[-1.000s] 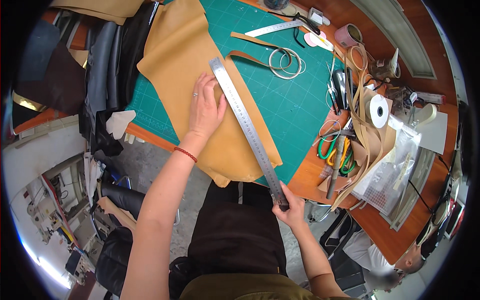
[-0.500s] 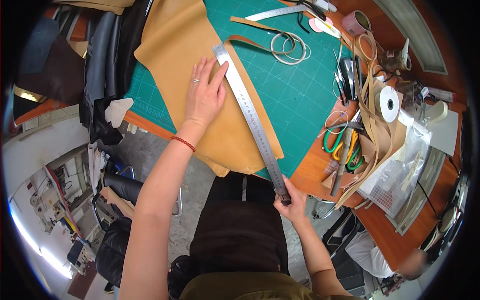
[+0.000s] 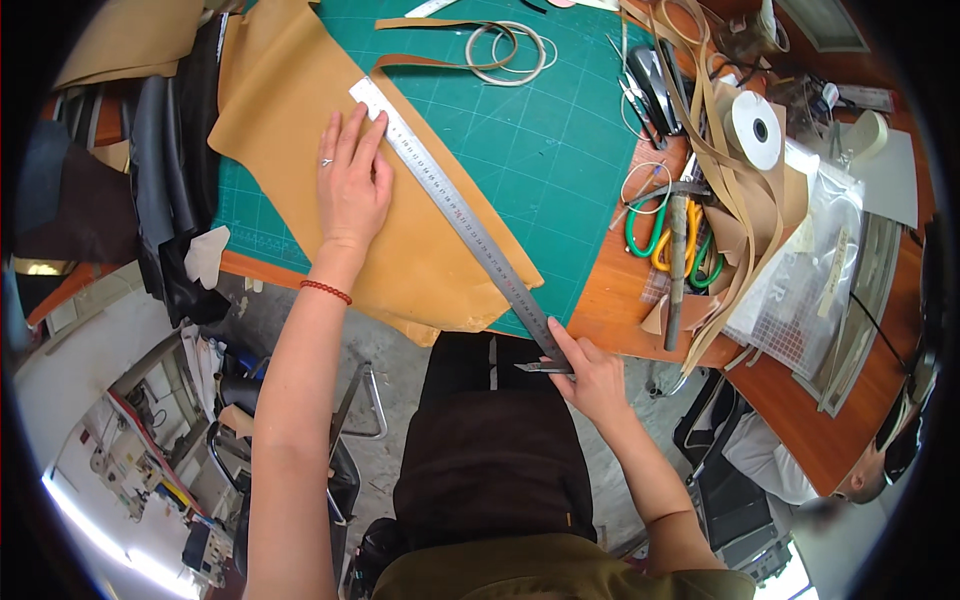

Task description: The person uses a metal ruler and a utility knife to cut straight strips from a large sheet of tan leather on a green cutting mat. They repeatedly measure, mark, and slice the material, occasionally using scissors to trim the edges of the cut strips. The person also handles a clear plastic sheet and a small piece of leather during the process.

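Observation:
A long steel ruler lies slantwise over a tan leather piece, near its right edge. My left hand rests on the leather, fingers stretched out, with fingertips against the ruler's far end. At the ruler's near end, past the table edge, my right hand is closed around it. A dark, pointed metal tool sticks out leftward from the same hand; its exact kind is unclear. Under the leather is a green cutting mat.
A leather strip and thin rings lie on the mat's far part. To the right are scissors with green handles, a white spool, hanging strips and plastic bags. Dark leather rolls stand left. Another person sits lower right.
Ruler, leather and both hands now appear further left, as the whole view has shifted. The ruler slants more, and the pointed tool in my right hand shows more clearly.

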{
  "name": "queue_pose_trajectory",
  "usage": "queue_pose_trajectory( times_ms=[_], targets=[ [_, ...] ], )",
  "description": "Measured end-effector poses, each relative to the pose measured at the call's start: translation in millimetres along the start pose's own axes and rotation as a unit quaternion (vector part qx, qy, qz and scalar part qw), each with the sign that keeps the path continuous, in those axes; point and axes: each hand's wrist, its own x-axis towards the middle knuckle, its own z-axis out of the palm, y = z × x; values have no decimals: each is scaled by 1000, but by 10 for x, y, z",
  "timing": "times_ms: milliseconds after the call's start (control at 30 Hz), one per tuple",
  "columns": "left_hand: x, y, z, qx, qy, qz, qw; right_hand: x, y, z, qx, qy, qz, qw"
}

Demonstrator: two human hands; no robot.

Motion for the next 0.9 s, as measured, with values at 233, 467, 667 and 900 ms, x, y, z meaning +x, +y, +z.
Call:
queue_pose_trajectory(
  times_ms=[233, 467, 667, 900],
  targets=[
    [-1, 0, -14, 2, -4, -5, 1000, 0, 76, 12, 48, 13, 3, 999],
    [-2, -19, 25, -5, -2, -8, 1000, 54, -17, -180, -32, -55, 31, 997],
    [-6, 0, -44, -1, -6, -20, 1000, 842, 31, -1084, -52, -103, -36, 993],
    [42, 72, -68, -40, -17, -34, 998, 3839, 251, -1150, -113, 183, -235, 948]
  ],
)
